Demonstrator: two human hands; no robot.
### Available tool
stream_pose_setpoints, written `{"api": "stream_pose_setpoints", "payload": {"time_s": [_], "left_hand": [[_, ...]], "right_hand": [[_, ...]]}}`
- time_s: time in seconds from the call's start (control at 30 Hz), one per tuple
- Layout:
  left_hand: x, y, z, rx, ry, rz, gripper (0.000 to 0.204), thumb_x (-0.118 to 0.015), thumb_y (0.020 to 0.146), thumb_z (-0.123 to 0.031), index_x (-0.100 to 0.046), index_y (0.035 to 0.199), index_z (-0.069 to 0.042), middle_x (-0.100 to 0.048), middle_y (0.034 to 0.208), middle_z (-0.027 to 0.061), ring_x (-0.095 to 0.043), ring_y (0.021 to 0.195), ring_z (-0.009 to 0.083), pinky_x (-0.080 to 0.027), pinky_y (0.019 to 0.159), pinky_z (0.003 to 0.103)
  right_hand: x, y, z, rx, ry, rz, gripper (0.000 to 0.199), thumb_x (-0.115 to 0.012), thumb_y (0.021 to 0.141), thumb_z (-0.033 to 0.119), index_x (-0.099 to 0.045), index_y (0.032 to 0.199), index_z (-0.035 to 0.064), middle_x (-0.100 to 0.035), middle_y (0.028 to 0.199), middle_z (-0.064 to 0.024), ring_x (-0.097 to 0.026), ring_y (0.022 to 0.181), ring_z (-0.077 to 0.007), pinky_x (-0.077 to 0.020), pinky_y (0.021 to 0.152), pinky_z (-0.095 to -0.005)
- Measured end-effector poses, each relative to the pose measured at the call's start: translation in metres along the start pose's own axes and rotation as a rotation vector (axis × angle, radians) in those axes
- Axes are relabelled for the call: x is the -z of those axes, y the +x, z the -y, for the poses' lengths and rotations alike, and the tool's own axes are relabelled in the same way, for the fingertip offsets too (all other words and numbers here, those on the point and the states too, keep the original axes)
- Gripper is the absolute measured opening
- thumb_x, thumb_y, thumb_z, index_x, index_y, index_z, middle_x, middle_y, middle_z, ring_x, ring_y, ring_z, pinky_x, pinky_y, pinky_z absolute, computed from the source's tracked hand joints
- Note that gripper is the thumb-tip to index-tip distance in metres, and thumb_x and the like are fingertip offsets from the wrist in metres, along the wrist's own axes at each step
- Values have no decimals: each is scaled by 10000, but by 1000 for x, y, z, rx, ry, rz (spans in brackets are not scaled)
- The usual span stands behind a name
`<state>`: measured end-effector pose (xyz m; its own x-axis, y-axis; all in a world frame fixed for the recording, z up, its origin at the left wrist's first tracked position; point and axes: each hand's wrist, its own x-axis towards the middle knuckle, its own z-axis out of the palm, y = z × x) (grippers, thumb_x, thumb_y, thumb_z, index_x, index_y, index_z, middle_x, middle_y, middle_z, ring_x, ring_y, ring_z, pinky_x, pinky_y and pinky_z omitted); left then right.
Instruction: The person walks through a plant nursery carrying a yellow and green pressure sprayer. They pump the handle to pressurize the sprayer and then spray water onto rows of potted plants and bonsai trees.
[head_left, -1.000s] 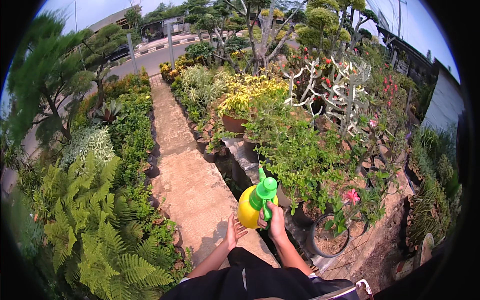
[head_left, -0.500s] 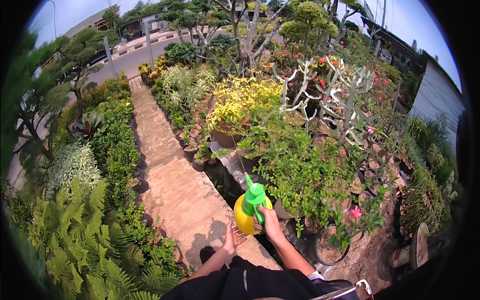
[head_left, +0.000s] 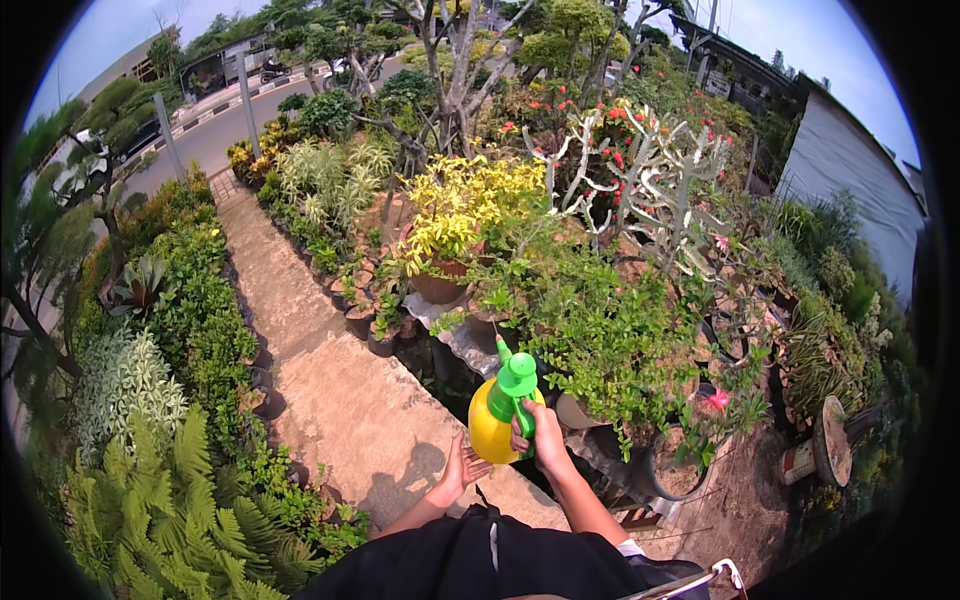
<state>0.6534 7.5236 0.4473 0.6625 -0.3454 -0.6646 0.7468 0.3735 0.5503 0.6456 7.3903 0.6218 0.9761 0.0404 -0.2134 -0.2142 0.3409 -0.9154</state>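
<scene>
**Our right hand [head_left: 540, 440] grips a round yellow plastic sprayer with a green top [head_left: 490, 432]**

In the head view, we hold it near the leafy green potted shrubs [head_left: 605, 315]. Our left hand [head_left: 460, 472], fingers apart, hangs just beside the sprayer's yellow body; we cannot tell whether they touch.

No text, labels, brands or numbers readable (no legible signs either)

This looks like an outdoor plant nursery or garden: potted plants [head_left: 610, 315] crowd beyond the right hand [head_left: 543, 437], ferns [head_left: 185, 500] spread left of the left hand [head_left: 458, 474], and a paved path [head_left: 340, 390] runs ahead of both toward a road [head_left: 213, 145].
</scene>
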Motion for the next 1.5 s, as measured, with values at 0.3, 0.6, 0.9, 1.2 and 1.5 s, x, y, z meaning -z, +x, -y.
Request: {"api": "stream_pose_setpoints", "payload": {"time_s": [0.3,0.6,0.9,1.2,1.5], "left_hand": [[35,2,-16,72,8,-28,881,-319,665,-715,-343,1126,34,-467,1013,122,-513,855,222,-414,745,309],[6,8,-76,-93,97,239,837,-358,689,-682,-327,1163,8,-449,1098,130,-473,950,222,-412,771,323],[3,8,-79,-46,83,274,854,-373,678,-687,-340,1128,38,-454,1070,149,-498,935,244,-415,769,322],[20,1,-65,10,61,315,802,-365,715,-650,-332,1130,35,-451,1070,139,-518,924,229,-434,756,315],[11,2,-73,-69,125,370,751,-361,757,-590,-273,1238,-20,-397,1188,123,-466,1025,233,-378,833,336]], "right_hand": [[-41,5,-9,-30,-12,11,342,-372,821,286,-394,586,38,-332,447,1,-307,336,-94,-257,360,-236],[-53,13,13,277,133,-240,356,-352,842,292,-409,611,28,-362,460,-14,-328,332,-92,-265,338,-230],[-49,14,25,222,77,-257,362,-361,831,298,-401,591,31,-351,433,-10,-317,311,-95,-276,333,-232],[-44,12,19,180,105,-263,343,-364,829,290,-389,594,41,-343,442,-10,-308,319,-87,-267,331,-235],[-46,10,32,247,131,-298,351,-354,835,297,-380,590,47,-344,443,-5,-313,321,-84,-268,333,-223]]}}
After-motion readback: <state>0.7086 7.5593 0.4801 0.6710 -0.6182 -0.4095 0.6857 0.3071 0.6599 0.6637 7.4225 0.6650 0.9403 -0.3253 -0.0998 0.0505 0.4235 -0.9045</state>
